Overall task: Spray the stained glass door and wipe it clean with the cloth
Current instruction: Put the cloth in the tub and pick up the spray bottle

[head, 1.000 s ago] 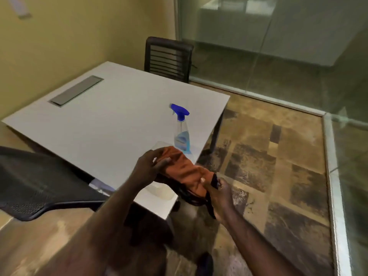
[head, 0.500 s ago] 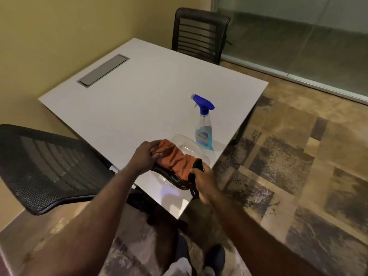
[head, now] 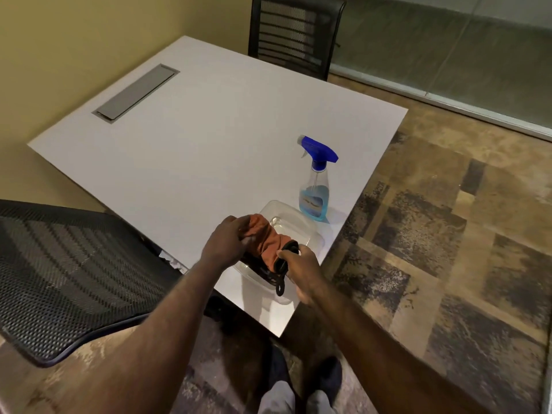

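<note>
An orange cloth (head: 267, 242) with a black edge is stretched between both my hands, just above a clear plastic container (head: 294, 225) at the near corner of the white table (head: 209, 138). My left hand (head: 227, 245) grips the cloth's left end and my right hand (head: 300, 270) grips its black right end. A spray bottle (head: 315, 186) with a blue trigger head and blue liquid stands upright just beyond the container, apart from my hands. Glass panels (head: 448, 46) run along the far right.
A black mesh chair (head: 65, 273) stands close on my left, and a second black chair (head: 294, 34) sits at the table's far side. A grey cable hatch (head: 136, 92) is set in the tabletop. Patterned carpet (head: 433, 234) spreads to the right.
The view has tilted down and left, away from the glass. My hands have drawn closer together over the container, bunching the cloth between them.
</note>
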